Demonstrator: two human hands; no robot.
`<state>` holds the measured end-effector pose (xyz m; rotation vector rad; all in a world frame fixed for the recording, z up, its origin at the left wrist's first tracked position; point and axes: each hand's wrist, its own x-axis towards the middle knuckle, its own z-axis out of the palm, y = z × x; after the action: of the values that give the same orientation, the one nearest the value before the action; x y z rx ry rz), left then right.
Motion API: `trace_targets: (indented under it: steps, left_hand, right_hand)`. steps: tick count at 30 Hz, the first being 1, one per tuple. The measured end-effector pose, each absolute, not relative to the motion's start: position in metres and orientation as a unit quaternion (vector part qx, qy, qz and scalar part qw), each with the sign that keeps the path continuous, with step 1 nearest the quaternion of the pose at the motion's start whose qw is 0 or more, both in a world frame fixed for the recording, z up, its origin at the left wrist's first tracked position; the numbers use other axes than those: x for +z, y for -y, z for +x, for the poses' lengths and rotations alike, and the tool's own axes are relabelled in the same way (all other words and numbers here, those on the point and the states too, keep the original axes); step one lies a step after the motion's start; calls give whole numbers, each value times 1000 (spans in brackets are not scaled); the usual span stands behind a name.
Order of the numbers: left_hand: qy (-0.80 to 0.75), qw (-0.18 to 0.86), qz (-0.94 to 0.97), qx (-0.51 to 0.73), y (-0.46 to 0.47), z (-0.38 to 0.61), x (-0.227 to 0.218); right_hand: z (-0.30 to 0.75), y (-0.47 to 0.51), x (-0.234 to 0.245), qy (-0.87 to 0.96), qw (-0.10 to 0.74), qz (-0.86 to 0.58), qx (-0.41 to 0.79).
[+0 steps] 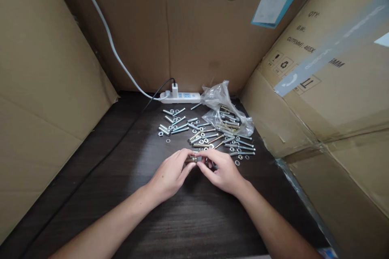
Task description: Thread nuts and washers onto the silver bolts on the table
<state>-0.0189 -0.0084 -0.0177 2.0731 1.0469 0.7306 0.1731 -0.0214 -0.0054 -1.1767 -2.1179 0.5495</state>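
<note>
Both my hands meet over the dark wooden table (pixel 127 194). My left hand (pixel 172 174) pinches one end of a short metal bolt (pixel 194 159), fingers closed on it. My right hand (pixel 221 172) pinches the other end, where a nut or washer seems to sit; the piece is too small to name. Just beyond my fingers lies a scatter of silver bolts, nuts and washers (pixel 206 135). A second small cluster of bolts (pixel 174 123) lies further left.
A crumpled clear plastic bag (pixel 221 101) holding more bolts lies at the back right. Behind it a white power strip (pixel 180 97) with a plugged charger and a white cable sits by the cardboard wall (pixel 194 36). Cardboard boxes (pixel 328 101) close in left and right.
</note>
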Motion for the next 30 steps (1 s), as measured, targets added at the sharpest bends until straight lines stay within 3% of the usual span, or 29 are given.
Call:
trace_targets:
  steps: [23, 30]
  left_hand:
    - [-370, 317, 839, 242, 11, -17, -14]
    - [-371, 340, 824, 261, 11, -17, -12]
  right_hand:
    - [162, 26, -5, 792, 216, -518, 239]
    - [162, 27, -5, 785, 232, -531, 219]
